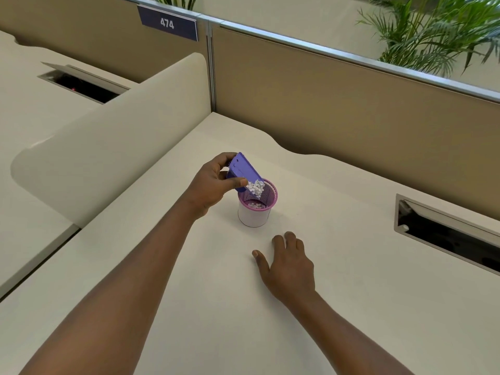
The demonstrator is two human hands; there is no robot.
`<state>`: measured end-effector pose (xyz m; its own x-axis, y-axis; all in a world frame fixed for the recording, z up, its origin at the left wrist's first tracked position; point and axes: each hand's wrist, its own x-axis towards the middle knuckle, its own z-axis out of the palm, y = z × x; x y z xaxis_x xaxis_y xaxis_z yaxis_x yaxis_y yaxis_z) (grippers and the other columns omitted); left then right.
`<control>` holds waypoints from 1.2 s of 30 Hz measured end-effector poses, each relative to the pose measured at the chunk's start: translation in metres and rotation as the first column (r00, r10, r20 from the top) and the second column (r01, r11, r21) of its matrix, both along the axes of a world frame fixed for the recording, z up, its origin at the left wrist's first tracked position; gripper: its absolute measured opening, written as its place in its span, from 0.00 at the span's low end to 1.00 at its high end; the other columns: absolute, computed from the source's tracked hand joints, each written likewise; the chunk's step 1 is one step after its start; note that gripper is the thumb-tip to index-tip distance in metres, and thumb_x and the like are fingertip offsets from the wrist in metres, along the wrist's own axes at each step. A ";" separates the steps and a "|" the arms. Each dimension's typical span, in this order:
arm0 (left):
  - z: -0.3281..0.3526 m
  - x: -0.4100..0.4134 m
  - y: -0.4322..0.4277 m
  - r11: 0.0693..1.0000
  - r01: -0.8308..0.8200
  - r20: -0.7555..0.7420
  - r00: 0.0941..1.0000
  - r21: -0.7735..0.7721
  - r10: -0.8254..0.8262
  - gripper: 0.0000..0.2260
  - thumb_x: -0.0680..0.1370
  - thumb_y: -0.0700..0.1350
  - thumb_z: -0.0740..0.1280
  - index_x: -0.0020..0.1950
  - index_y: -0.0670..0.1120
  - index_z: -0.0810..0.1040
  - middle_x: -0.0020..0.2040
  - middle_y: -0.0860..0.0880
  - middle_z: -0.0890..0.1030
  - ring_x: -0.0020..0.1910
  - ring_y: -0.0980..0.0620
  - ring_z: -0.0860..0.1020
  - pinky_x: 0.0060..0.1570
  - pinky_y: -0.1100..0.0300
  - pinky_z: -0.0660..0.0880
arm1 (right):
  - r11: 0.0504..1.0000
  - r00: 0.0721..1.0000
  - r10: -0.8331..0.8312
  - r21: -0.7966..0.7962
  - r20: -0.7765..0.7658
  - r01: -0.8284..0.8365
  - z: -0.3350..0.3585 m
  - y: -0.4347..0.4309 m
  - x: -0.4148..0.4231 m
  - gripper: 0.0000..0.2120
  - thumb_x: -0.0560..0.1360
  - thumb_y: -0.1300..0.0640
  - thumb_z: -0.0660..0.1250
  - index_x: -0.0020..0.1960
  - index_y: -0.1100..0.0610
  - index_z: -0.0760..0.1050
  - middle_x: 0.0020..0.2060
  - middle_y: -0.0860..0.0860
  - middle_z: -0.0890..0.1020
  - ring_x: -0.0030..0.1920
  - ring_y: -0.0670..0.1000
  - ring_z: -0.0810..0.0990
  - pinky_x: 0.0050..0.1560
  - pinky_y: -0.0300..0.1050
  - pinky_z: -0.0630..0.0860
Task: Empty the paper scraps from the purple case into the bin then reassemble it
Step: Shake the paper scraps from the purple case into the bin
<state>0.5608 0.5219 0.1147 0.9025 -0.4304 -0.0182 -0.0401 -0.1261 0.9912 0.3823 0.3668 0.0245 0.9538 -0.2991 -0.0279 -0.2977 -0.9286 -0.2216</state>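
Now purple case [244, 169] tilted over bin [257, 204], paper scraps [256, 188] spilling in.

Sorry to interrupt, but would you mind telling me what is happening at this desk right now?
A person is tipping a purple case with the left hand over a small mesh bin on the desk. White paper scraps are spilling from the case's lower end, and some already lie in the bin. The right hand rests flat on the desk beside the bin, holding nothing. Reassembly is not yet started.
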 end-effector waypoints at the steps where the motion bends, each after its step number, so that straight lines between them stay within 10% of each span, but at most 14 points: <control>1: 0.001 0.000 0.000 1.000 -0.004 0.013 1.000 0.027 0.003 0.23 0.76 0.35 0.75 0.69 0.48 0.75 0.64 0.43 0.82 0.57 0.44 0.84 0.55 0.58 0.82 | 1.000 1.000 0.001 -0.003 -0.001 -0.001 0.000 0.000 0.000 0.30 0.79 0.33 0.56 0.68 0.56 0.71 0.71 0.56 0.70 0.68 0.58 0.71 0.47 0.50 0.78; 7: 0.009 -0.002 -0.009 0.976 -0.009 0.123 0.992 0.218 -0.018 0.26 0.75 0.40 0.77 0.71 0.50 0.75 0.62 0.45 0.82 0.58 0.42 0.82 0.61 0.45 0.81 | 1.000 1.000 0.006 0.005 0.005 -0.006 -0.001 0.000 -0.001 0.31 0.78 0.33 0.57 0.67 0.57 0.71 0.71 0.57 0.71 0.68 0.58 0.72 0.46 0.51 0.78; 36: 0.017 -0.013 -0.019 0.898 -0.069 0.350 0.932 0.435 -0.098 0.30 0.74 0.36 0.76 0.74 0.46 0.72 0.68 0.47 0.78 0.59 0.53 0.74 0.52 0.68 0.70 | 1.000 1.000 0.016 0.024 -0.024 -0.015 0.001 -0.003 0.000 0.30 0.79 0.33 0.56 0.68 0.56 0.69 0.73 0.55 0.68 0.70 0.57 0.68 0.51 0.51 0.77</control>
